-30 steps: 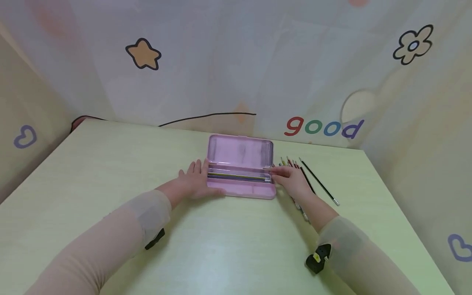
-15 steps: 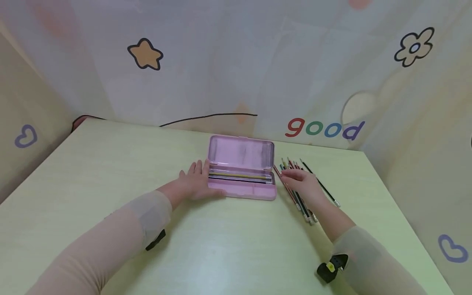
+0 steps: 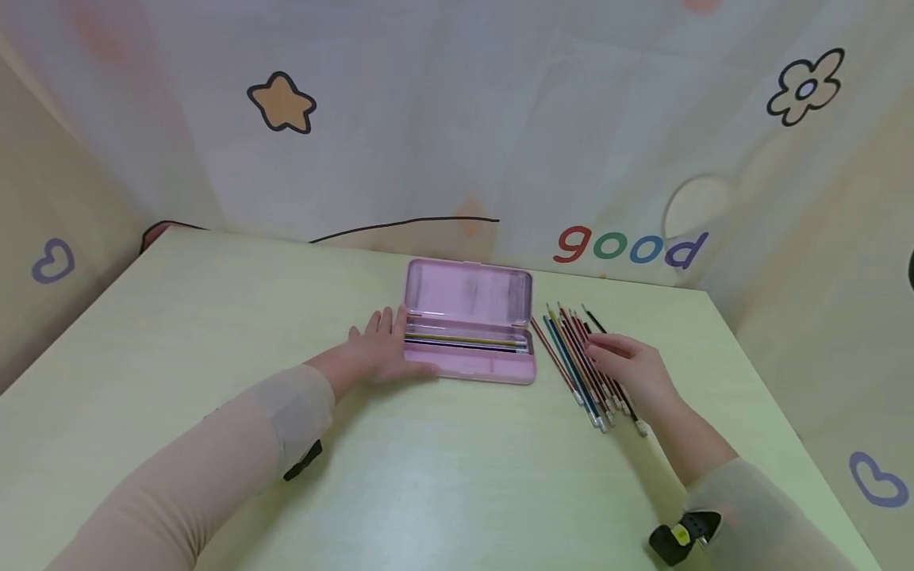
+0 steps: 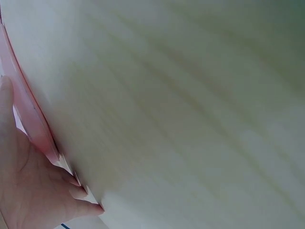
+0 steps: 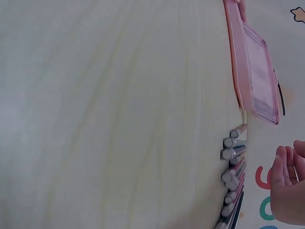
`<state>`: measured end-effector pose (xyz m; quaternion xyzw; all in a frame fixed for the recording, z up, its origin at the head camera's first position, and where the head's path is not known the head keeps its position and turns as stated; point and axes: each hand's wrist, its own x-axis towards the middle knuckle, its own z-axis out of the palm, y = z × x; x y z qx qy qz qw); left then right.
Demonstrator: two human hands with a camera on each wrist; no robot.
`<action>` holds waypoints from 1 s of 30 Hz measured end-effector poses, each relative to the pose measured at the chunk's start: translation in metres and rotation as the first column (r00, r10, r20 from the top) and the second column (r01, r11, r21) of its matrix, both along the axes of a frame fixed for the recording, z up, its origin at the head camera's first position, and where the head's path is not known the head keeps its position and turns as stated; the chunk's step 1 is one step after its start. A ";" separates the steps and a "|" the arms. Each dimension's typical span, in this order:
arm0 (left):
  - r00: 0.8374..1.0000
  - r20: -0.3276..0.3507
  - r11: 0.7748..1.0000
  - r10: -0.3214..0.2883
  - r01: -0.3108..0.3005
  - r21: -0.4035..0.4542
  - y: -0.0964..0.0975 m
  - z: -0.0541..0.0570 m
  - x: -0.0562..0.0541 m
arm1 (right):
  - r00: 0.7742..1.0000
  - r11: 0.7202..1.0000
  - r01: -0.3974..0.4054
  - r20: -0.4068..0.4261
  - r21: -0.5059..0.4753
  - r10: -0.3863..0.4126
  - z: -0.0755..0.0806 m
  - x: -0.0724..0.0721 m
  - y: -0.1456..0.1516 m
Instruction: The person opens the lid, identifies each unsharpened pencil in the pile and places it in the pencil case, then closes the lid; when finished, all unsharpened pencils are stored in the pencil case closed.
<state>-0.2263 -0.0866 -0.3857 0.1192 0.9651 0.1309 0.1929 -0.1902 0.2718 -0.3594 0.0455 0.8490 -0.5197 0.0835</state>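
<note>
A pink pencil case [image 3: 467,366] lies on the table with its lid [image 3: 467,292] raised at the back. Several pencils [image 3: 464,342], one yellow and others dark, lie lengthwise inside. My left hand [image 3: 378,353] rests against the case's left side, fingers straight, its thumb along the front edge; the left wrist view shows that thumb on the pink wall [image 4: 31,102]. Over the right side of a loose bunch of pencils [image 3: 574,365] hovers my right hand [image 3: 635,377]. Its fingers are loosely bent with nothing between them, as the right wrist view of this hand [image 5: 290,186] shows.
The bunch, red, blue and black with pale eraser ends, fans out right of the case on the pale table [image 3: 428,476]. Behind stands a cloth backdrop [image 3: 400,143] printed with a star, a flower and the word "good".
My right hand has left the case's right end, where it was at the pencils inside, and moved right over the loose bunch. The left hand stays in place.
</note>
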 end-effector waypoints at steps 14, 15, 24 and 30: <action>1.000 0.000 1.000 0.009 -0.009 0.013 -0.002 -0.004 -0.001 | 0.998 0.995 0.027 -0.050 -0.093 -0.031 -0.010 0.019 0.037; 1.000 0.000 1.000 0.008 -0.008 0.011 -0.001 -0.004 -0.001 | 0.998 0.994 0.029 -0.047 -0.101 -0.034 -0.012 0.021 0.039; 1.000 -0.005 1.000 0.004 -0.004 0.013 0.001 -0.002 0.000 | 0.996 0.992 0.090 0.016 -0.093 -0.089 -0.020 0.042 0.052; 1.000 -0.013 1.000 0.012 -0.011 0.015 0.001 -0.002 0.001 | 0.995 0.993 0.100 0.011 -0.069 -0.100 -0.023 0.054 0.058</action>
